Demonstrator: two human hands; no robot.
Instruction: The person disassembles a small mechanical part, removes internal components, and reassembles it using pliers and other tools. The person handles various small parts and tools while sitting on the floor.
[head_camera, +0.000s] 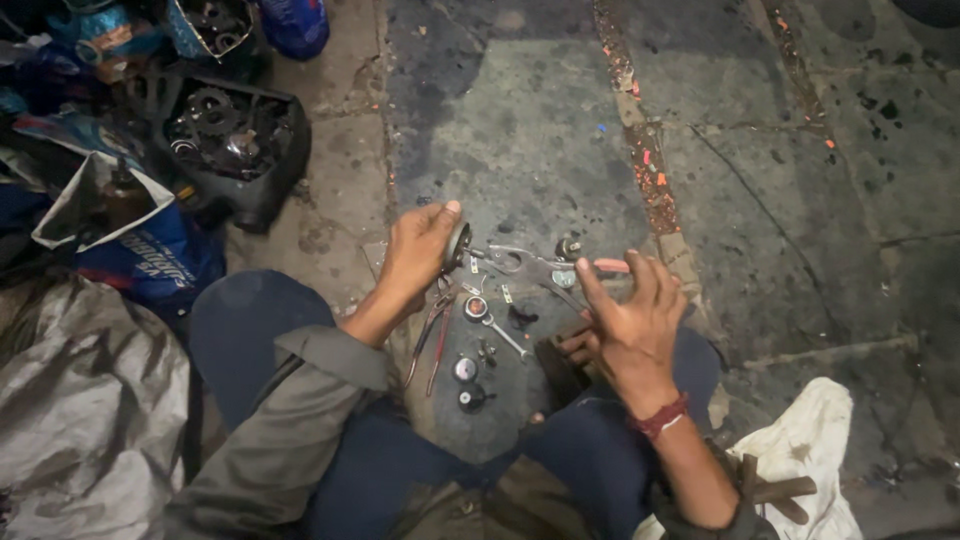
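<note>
Left hand (418, 255) grip closed round small dark round metal part (458, 245), above stone floor (800, 200) | right hand (632, 315) open, fingers spread, beside red-handled grey pliers (545, 264) | part looks stiff, greasy; hold its rim

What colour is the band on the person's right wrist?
Red, a band wound around the right wrist just below the right hand; the head view shows it plainly.

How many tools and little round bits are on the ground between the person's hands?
Pliers: 2, a red-handled pair and a thin red pair
Wrench: 1
Small round parts: 3
Total: 6
The left hand holds another round dark part; the right hand holds nothing I can see.
</note>
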